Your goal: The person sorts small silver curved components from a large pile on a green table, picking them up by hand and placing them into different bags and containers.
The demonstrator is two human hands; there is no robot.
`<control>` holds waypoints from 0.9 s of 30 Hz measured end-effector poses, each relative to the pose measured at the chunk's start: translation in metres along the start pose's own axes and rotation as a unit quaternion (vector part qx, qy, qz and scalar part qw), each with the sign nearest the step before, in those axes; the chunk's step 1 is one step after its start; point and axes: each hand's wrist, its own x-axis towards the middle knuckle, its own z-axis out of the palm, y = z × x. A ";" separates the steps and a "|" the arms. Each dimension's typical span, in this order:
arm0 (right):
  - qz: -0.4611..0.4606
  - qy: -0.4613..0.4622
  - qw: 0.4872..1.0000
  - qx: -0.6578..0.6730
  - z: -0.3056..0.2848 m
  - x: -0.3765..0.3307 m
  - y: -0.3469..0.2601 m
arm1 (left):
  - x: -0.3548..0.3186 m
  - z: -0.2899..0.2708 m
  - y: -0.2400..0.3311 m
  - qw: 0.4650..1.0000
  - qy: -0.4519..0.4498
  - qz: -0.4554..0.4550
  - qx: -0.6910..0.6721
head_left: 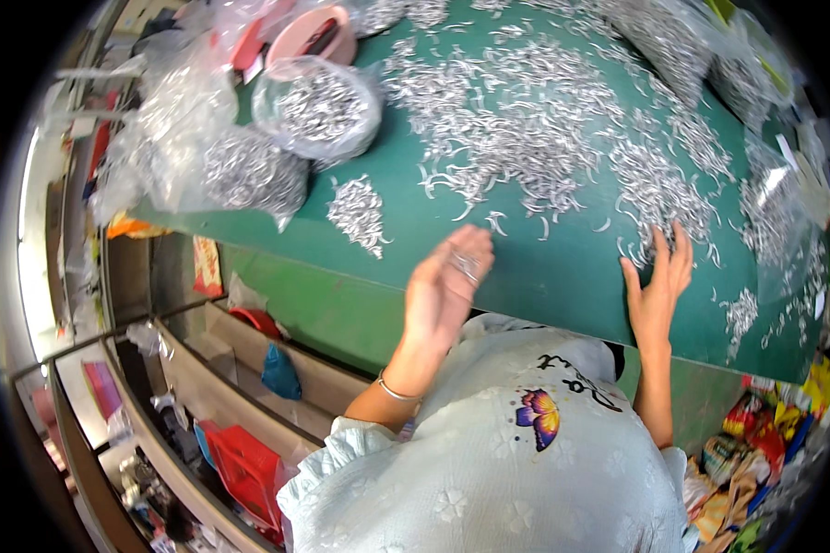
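Observation:
Small curved silver metal pieces [535,138] are heaped across the green tabletop [544,276]. My left hand [447,281], by the table's near edge, is turned palm up and cupped, with several curved metal pieces [465,265] lying in it. To the right, my right hand [659,281] has its fingers spread, the tips at the near edge of another heap of the pieces [659,189]. I see nothing held in it. Smaller piles lie to the left [357,212] and at the right [740,313].
Clear plastic bags filled with the pieces stand at the left [254,170] and far right [659,46]. A pink basket [314,37] sits at the back left. Below the table's left side are wooden compartments [221,369] with a red plastic container [244,470]. Colourful packages [756,433] lie at lower right.

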 end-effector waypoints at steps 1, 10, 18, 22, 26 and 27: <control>0.003 0.008 1.000 -0.012 0.002 0.000 -0.002 | 0.002 -0.008 0.011 0.997 0.020 0.071 0.002; 0.006 0.026 0.999 -0.026 0.007 0.000 0.002 | 0.008 -0.035 0.050 0.975 -0.068 0.163 -0.134; 0.001 0.027 0.999 -0.024 0.000 0.012 0.014 | 0.039 -0.067 0.054 0.728 0.082 0.438 0.521; 0.009 0.011 0.999 -0.032 0.001 0.005 0.016 | 0.042 -0.074 0.070 0.778 0.049 0.470 0.415; 0.020 0.007 0.999 -0.028 -0.001 0.003 0.018 | 0.030 -0.067 0.082 0.821 0.052 0.447 0.351; 0.020 0.003 0.999 -0.028 -0.001 0.003 0.016 | 0.031 -0.073 0.085 0.843 0.033 0.431 0.320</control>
